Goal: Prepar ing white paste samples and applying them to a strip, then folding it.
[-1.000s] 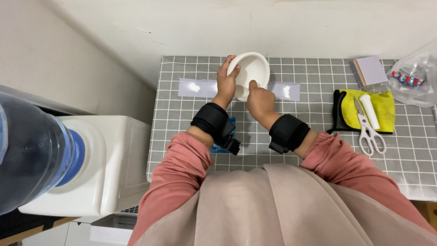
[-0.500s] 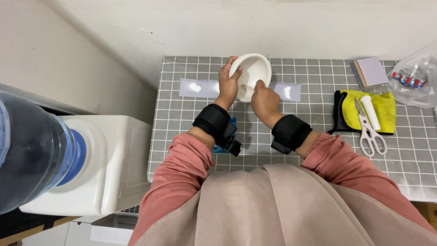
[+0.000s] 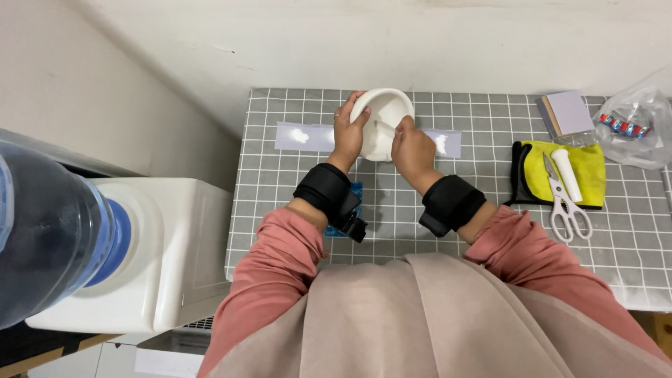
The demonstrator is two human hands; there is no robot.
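Observation:
A white bowl (image 3: 383, 115) is tilted up on its side above the grey checked tablecloth (image 3: 490, 182). My left hand (image 3: 348, 133) grips the bowl's left rim. My right hand (image 3: 411, 147) presses against the bowl's inside at the lower right; whether it holds a cloth or anything else is hidden. Both wrists wear black bands. A blue object (image 3: 353, 196) lies partly hidden under my left wrist.
A shiny strip (image 3: 301, 136) lies across the table behind the bowl. White scissors (image 3: 563, 199) and a white tube (image 3: 565, 173) rest on a yellow cloth (image 3: 581, 168) at the right. A purple pad (image 3: 568, 113) and a clear bag (image 3: 633, 126) sit far right. A water dispenser (image 3: 140, 252) stands left.
The bowl has tipped a little more upright and my right hand has shifted slightly along its inside. My left hand keeps its hold on the rim.

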